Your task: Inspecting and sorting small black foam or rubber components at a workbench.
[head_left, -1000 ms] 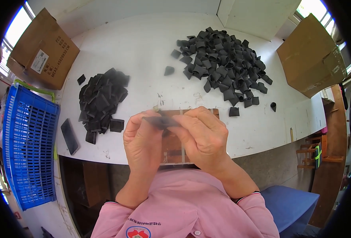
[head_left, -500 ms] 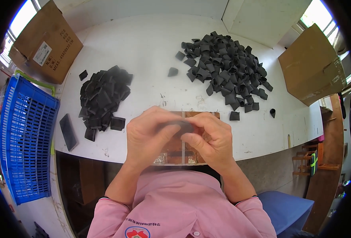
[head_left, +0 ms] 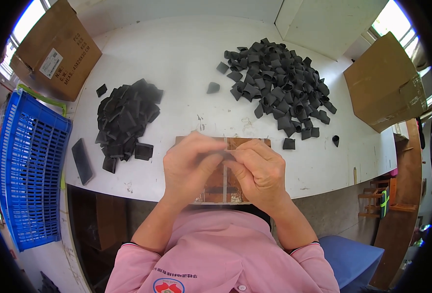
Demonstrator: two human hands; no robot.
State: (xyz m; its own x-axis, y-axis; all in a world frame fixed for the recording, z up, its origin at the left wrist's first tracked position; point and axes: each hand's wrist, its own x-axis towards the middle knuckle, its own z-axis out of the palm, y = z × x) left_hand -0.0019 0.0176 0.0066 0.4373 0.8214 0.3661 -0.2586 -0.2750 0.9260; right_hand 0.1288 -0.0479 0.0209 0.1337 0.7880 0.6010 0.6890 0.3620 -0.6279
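Note:
My left hand and my right hand meet above a brown board at the table's near edge. Both are closed, fingertips and thumbs pinching a small black foam-like piece. Most of that piece is hidden behind my fingers, so its exact shape does not show. To the left is a pile of flat black pieces. A larger heap of black pieces curled into short sleeves spreads at the far right.
One black piece lies alone between the piles. A phone rests at the left edge near a blue basket. Cardboard boxes stand at the far left and right. A blue seat is at lower right.
My left hand has shifted slightly right, closer to my right hand. Less of the black piece shows between them now. The piles look the same.

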